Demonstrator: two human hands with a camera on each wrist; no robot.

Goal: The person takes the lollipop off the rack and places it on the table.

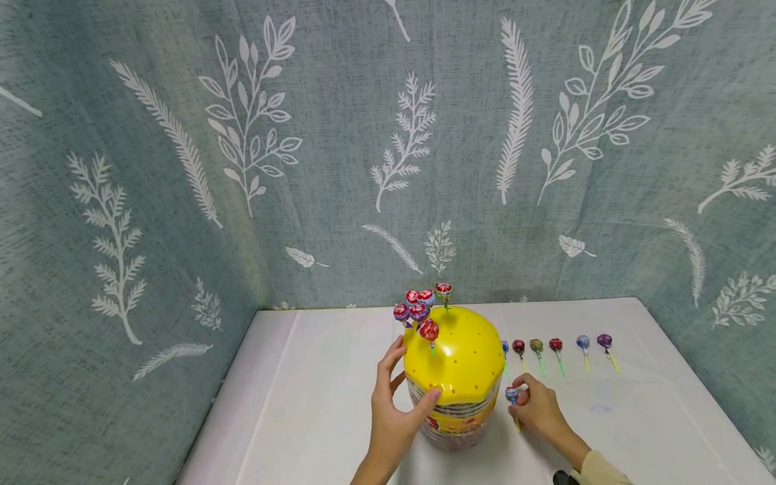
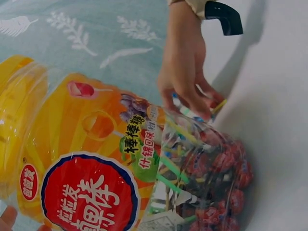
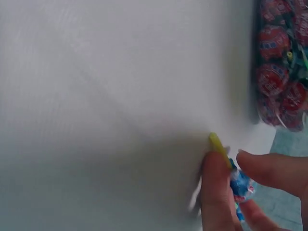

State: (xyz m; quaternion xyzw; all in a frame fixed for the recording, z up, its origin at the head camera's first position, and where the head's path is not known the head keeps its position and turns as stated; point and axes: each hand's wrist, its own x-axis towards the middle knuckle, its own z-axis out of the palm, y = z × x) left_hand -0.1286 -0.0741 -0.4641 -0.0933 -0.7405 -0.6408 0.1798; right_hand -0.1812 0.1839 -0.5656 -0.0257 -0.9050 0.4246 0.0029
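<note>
Left hand [image 1: 394,412] spread wide against round yellow lid [image 1: 463,350] of clear plastic jar [image 1: 457,424]; right hand [image 1: 541,407] pinches blue-wrapped, yellow-stick lollipop [image 1: 512,395] beside it.

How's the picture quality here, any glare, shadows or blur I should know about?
Head view: fairly even light, small white glare spots on the yellow lid; left wrist view: a grey shadow crosses the white tabletop beside the right hand; right wrist view: dim and soft, the blue-wrapped lollipop blurred, shadow darkening the picture's lower left.
</note>
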